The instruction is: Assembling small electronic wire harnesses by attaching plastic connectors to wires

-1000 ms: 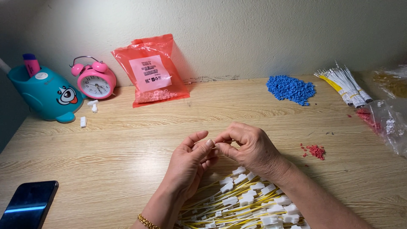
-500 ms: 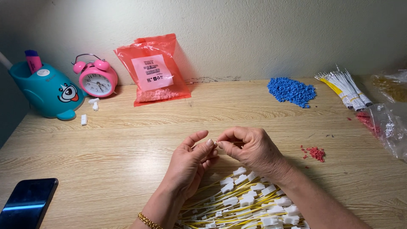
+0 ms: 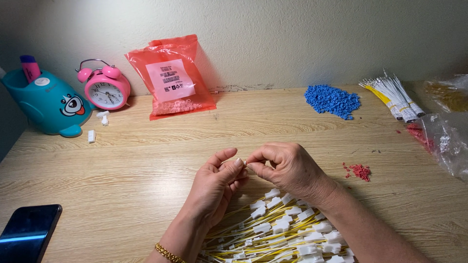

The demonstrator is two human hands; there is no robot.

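- Along the back wall, left to right: whale-shaped pen holder, alarm clock, plastic bag of small parts.
- Farther right along the table: pile of pellets, then bundle of wires.
- At the right edge: clear bags.
- Near centre: left hand and right hand, fingertips touching.
- Before the hands, at the near edge: heap of wires with connectors.
- Right of the right hand: small scatter of pellets.
- At the near left corner: phone.
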